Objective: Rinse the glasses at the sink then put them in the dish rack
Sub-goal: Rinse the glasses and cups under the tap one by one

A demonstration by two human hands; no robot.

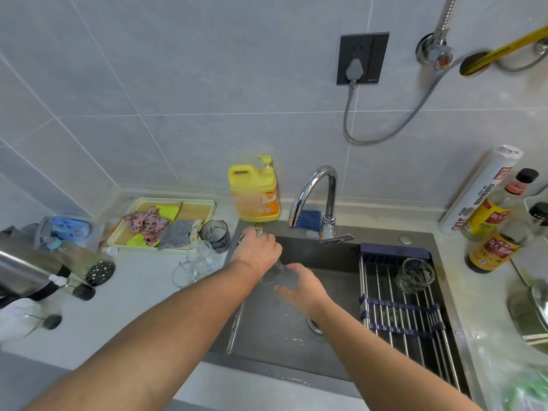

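Now, at centre frame over the sink (275,336), the left hand (256,251) curls round a ribbed glass (274,274). The right hand (301,287) sits at its base, but blur hides whether it grips. Best to tilt the mouth under the faucet (315,192), then carry it to the dish rack (396,310) at right.

Pale counter (133,307): tray (172,199); detergent jug (255,191); glasses (201,259)

Sink (267,336): left half open; faucet (320,179) overhangs far edge. Dish rack (409,318) spans right half: one glass (415,275) at far end, near bars free. Bottles (489,250) crowd right counter.
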